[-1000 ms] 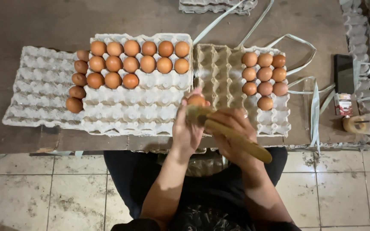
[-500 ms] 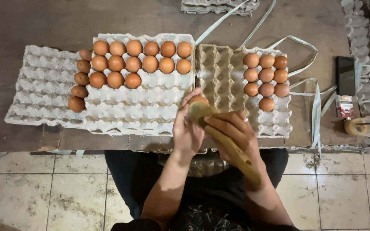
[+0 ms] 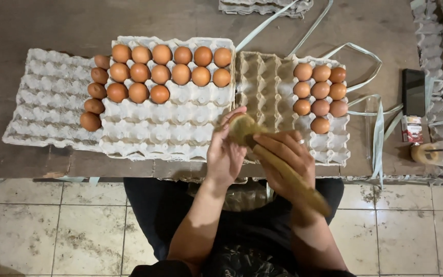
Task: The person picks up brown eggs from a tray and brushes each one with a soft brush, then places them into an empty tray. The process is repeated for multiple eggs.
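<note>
Two hands meet over the near edge of the worktop. The left hand is cupped around a brown egg, most of it hidden behind the fingers, and holds it just above the near rows of the middle tray; the right hand is closed on the handle of a long wooden brush whose rounded head lies against the egg, the handle running back along the forearm so that the head can bear on the shell. Three pulp trays lie side by side within reach: the left tray carries one column of eggs along its right edge, the middle tray has its far rows filled and its near cups vacant, and the right tray holds a small cluster of eggs at its far right. Pale strapping bands trail across the right tray, beside a dark phone and a small packet.
</note>
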